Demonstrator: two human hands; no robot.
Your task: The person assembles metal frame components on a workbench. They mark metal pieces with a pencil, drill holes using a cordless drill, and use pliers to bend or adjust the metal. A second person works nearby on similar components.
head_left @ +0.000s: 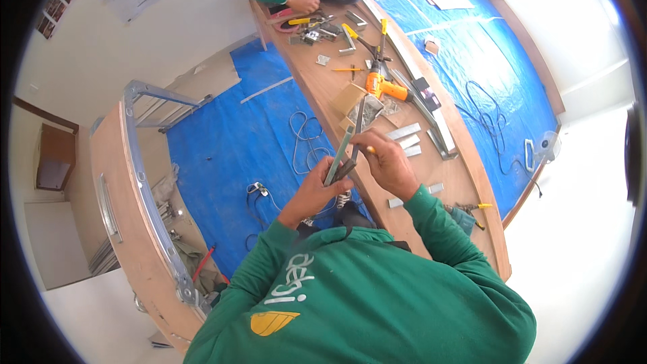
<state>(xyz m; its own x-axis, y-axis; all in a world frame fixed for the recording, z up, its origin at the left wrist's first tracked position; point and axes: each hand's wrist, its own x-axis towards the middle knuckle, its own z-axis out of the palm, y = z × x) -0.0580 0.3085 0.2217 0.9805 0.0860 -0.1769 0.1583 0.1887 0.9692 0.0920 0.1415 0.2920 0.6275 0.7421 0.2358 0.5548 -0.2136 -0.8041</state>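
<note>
In front of my chest, my left hand (313,192) is closed round a slim greenish-grey metal strip (339,154), which points up and away from me. Against that strip lies a dark, narrow straight-edged tool (359,116), possibly a square; its exact kind I cannot make out. My right hand (389,165) pinches a short yellow pencil-like stick (371,150), with its fingertips at the dark tool. Both hands are over the near edge of the wooden bench (465,182). Just past them stand an open cardboard box (364,111) of small metal bits and several cut metal pieces (404,132).
An orange power drill (385,86) lies on the bench beside long metal channels (431,118). Pliers-like tools with yellow handles (472,207) rest at the right. Another person's hand (303,2) is at the far end. Cables (306,141) cross the blue floor sheet; a board-topped trestle (128,195) stands left.
</note>
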